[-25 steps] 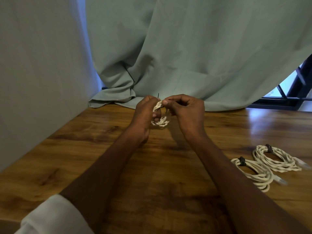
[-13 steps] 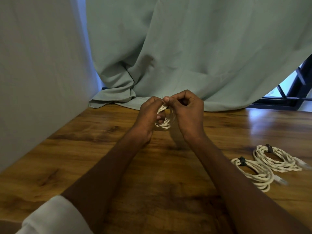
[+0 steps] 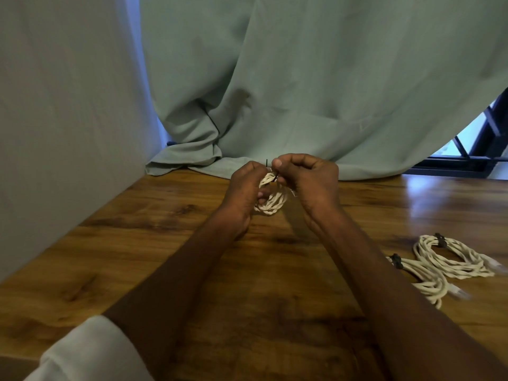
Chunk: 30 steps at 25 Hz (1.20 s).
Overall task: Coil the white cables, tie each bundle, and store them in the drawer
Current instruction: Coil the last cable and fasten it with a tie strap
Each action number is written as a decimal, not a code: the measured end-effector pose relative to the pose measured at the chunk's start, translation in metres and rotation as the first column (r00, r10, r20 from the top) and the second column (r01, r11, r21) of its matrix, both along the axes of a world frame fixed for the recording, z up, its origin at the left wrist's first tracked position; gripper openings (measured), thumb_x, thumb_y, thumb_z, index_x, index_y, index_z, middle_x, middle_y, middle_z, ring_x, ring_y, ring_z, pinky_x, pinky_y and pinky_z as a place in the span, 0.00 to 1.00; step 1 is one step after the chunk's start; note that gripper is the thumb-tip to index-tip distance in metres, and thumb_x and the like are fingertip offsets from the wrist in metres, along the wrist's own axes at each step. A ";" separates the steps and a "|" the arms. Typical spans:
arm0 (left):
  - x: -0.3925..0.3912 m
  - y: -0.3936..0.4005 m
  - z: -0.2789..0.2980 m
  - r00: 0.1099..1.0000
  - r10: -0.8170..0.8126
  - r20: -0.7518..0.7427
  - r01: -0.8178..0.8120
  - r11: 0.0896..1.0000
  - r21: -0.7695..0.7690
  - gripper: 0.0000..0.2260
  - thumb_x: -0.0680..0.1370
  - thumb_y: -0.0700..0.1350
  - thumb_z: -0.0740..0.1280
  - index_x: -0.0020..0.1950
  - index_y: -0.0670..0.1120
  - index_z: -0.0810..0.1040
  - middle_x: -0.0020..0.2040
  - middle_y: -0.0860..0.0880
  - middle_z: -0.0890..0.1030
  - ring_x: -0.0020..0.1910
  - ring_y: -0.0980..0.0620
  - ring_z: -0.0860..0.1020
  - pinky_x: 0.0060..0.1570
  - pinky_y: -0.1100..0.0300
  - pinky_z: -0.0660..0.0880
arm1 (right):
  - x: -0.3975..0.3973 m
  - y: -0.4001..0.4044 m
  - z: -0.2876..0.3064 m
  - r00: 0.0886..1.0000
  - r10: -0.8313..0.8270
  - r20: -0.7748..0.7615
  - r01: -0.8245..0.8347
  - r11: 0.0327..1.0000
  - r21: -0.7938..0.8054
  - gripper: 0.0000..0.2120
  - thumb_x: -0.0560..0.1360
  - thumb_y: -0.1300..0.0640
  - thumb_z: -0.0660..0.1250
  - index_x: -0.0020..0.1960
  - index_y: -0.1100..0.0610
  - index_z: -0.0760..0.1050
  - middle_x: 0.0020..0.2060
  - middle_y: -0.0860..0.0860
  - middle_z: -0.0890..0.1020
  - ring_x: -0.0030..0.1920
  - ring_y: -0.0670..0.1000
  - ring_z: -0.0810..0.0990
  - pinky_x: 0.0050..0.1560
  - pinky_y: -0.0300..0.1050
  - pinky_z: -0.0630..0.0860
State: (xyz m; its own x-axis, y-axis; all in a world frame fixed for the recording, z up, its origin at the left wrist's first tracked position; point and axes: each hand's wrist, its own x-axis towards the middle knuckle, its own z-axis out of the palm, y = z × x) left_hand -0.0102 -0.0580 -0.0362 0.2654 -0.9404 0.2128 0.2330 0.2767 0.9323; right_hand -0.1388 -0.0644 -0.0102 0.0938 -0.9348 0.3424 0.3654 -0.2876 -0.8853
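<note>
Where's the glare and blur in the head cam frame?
Head view: window glare washes the table at far right; the plugs of the tied bundles smear near the right edge; wide-angle bends the curtain; coil between both hands stays sharp.

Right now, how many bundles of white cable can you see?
3. One small white twisted cable coil held between both hands above the wooden table; two tied white cable bundles lying at right, nearer and farther. None visibly hidden.

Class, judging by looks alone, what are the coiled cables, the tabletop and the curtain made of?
Tied cable bundles: likely braided fabric sheath, matte off-white, twisted ridges. Table: wood or wood-look laminate, glossy; grain and window reflections. Curtain: woven cloth, matte grey-green, soft folds.
</note>
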 end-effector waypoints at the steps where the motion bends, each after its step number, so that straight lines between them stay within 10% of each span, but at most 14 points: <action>1: 0.001 0.000 0.000 1.000 -0.003 -0.015 0.003 1.000 0.004 0.05 0.82 0.41 0.64 0.47 0.43 0.75 0.33 0.45 0.71 0.24 0.56 0.64 0.28 0.60 0.61 | -0.001 -0.001 0.001 1.000 0.027 -0.010 -0.027 0.999 0.022 0.07 0.72 0.70 0.76 0.50 0.68 0.84 0.41 0.60 0.88 0.38 0.51 0.86 0.39 0.39 0.82; 15: 0.000 0.005 0.007 0.981 0.149 0.123 -0.140 0.987 -0.078 0.04 0.81 0.43 0.70 0.47 0.46 0.78 0.34 0.49 0.80 0.27 0.55 0.77 0.29 0.60 0.72 | -0.004 -0.001 0.005 1.000 0.010 0.004 -0.011 0.986 0.166 0.10 0.70 0.69 0.79 0.51 0.64 0.86 0.44 0.58 0.89 0.44 0.54 0.89 0.47 0.44 0.86; 25: 0.006 0.003 0.007 0.840 0.288 0.459 -0.185 0.949 -0.256 0.08 0.81 0.47 0.70 0.45 0.43 0.79 0.41 0.44 0.82 0.41 0.39 0.83 0.38 0.45 0.80 | 0.007 0.000 -0.004 0.963 -0.210 -0.167 0.205 0.978 -0.047 0.05 0.74 0.64 0.76 0.50 0.60 0.87 0.40 0.52 0.88 0.42 0.53 0.88 0.47 0.49 0.87; 30: 0.010 0.005 0.010 0.840 0.208 0.502 -0.114 0.971 -0.212 0.09 0.82 0.46 0.70 0.45 0.42 0.78 0.35 0.50 0.80 0.33 0.51 0.79 0.34 0.58 0.75 | 0.005 0.000 -0.005 0.970 -0.203 -0.132 0.202 0.979 -0.023 0.05 0.74 0.66 0.76 0.49 0.60 0.87 0.40 0.53 0.88 0.42 0.52 0.88 0.46 0.47 0.86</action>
State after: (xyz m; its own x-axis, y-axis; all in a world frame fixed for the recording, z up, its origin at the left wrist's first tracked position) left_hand -0.0003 -0.0531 -0.0262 0.2167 -0.8318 0.5110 -0.3308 0.4299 0.8401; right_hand -0.1338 -0.0647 -0.0147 -0.0518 -0.9360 0.3480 0.1781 -0.3516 -0.9191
